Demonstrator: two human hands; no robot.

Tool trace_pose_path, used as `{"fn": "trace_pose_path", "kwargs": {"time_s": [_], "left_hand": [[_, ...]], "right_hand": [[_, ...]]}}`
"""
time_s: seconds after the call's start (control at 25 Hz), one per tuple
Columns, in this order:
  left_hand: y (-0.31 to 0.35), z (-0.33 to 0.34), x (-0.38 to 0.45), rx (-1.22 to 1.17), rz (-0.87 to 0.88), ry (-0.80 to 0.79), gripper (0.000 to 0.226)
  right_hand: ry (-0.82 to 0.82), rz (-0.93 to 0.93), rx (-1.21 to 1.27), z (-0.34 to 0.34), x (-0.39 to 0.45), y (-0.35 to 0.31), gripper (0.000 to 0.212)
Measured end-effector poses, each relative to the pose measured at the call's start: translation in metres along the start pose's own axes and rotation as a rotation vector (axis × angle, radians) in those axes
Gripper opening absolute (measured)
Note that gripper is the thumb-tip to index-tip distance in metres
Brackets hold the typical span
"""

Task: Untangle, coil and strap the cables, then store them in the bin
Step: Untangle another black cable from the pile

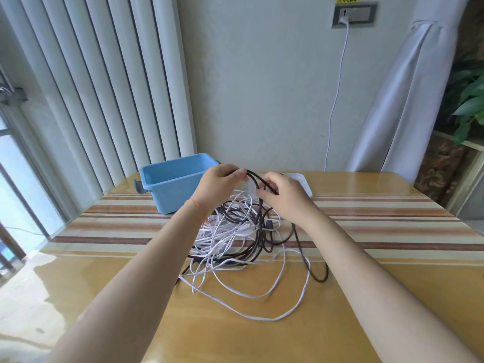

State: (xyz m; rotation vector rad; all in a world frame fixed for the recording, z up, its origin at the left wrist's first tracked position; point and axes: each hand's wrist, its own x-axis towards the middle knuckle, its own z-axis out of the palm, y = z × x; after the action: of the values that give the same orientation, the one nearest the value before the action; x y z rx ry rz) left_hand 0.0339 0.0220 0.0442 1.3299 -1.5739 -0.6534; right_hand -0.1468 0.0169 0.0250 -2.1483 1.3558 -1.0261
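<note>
Both forearms reaching forward, left hand (pixel 221 180) and right hand (pixel 281 191) raised, fingers pinched

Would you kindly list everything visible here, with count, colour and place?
dark cable: one, dark brown, tangled mid-table, a loop lifted
white cables: number unclear, white, tangled mid-table
bin: one, light blue, far left of table
table: one, wood with striped runner
white object: one, behind the hands, kind unclear
wall socket: one, grey, a white cord plugged in
plant: one, green, right edge
left hand: pinches the loop
right hand: holds the loop
</note>
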Motion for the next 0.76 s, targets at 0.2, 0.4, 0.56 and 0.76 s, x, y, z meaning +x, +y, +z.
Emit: {"fn": "trace_pose_path", "kwargs": {"time_s": [0.2,0.4,0.56,0.76], "left_hand": [[-0.036,-0.003,0.005,0.418,-0.037,0.080,0.017],[-0.053,0.021,0.001,0.541,-0.078,-0.052,0.020],[-0.061,0.028,-0.004,0.577,-0.130,-0.057,0.023],[-0.058,0.026,-0.013,0.425,-0.171,-0.228,0.020]], "right_hand": [[0.015,0.156,-0.181,-0.011,0.000,0.019,0.013],[0.084,-0.144,-0.201,0.001,-0.013,0.010,0.023],[-0.356,0.037,-0.275,0.018,-0.023,0.007,0.023],[-0.488,0.140,-0.451,0.059,-0.035,0.019,0.045]]}}
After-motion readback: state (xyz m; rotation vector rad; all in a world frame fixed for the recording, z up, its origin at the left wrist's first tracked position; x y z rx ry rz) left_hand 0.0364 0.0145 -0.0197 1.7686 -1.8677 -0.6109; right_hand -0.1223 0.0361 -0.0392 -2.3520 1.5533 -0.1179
